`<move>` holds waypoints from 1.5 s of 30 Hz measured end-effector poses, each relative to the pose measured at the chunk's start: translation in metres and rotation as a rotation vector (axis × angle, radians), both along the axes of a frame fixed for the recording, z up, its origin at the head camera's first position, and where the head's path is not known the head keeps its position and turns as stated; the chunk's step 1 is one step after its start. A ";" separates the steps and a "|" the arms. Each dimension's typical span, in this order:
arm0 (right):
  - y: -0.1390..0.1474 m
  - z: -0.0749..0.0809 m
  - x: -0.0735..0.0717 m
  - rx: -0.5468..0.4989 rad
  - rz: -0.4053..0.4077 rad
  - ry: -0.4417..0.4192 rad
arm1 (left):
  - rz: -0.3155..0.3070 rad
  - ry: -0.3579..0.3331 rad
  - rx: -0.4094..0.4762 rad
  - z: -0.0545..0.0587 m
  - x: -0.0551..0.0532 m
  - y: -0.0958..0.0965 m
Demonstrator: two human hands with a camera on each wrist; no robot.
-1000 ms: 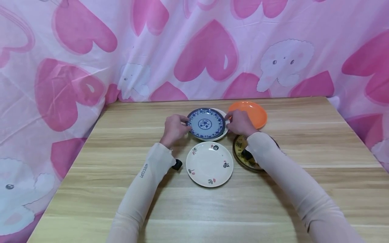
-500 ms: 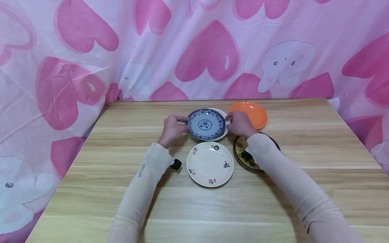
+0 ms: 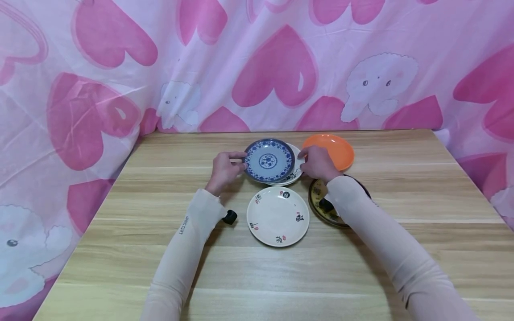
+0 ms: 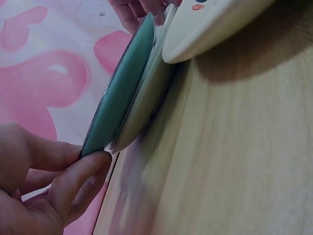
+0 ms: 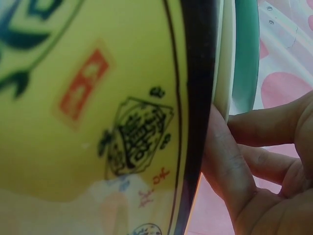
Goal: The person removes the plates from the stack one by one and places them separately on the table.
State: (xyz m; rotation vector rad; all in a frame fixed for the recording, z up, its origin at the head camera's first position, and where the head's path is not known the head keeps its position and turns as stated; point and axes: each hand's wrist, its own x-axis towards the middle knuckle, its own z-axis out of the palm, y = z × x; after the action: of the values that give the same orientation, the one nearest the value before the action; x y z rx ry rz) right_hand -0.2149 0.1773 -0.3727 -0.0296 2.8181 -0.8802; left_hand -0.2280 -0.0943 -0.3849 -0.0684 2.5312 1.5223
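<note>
Thumb and fingers of my left hand (image 3: 225,168) pinch the left rim of a blue-and-white patterned plate (image 3: 268,160). It overlaps a white plate (image 3: 297,167) with dark marks, which shows at the right. In the left wrist view the patterned plate's green underside (image 4: 122,88) leans close over the white plate (image 4: 149,93). My right hand (image 3: 320,164) pinches the white plate's right rim, its thumb and forefinger meeting there in the right wrist view. Just in front lies a cream plate (image 3: 278,217) with small red and black prints.
Behind the right hand sits an orange plate (image 3: 337,149). A dark-rimmed yellow-brown plate (image 3: 319,203) lies under the right forearm, partly hidden by the sleeve. All are on a wooden table (image 3: 257,281), with a pink heart-print cloth (image 3: 277,67) hanging along its back and sides.
The patterned plate has shifted slightly left and away with my left hand, uncovering more of the white plate beneath. My right hand stays at the white plate's rim.
</note>
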 end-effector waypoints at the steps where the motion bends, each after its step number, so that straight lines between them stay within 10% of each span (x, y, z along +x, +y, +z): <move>1: 0.000 0.000 0.000 0.002 0.003 0.004 | 0.002 0.001 0.002 0.000 0.000 0.000; 30: 0.001 0.001 0.000 0.009 0.005 -0.011 | 0.081 0.123 -0.003 0.013 0.008 -0.035; 45: 0.001 -0.001 -0.001 0.001 0.006 -0.003 | 0.155 0.079 0.028 0.010 0.009 -0.056</move>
State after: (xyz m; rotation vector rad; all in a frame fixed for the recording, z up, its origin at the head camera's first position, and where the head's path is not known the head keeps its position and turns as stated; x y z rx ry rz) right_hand -0.2154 0.1779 -0.3738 -0.0361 2.8144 -0.8769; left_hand -0.2195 -0.1500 -0.3746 -0.2085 2.6201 1.6471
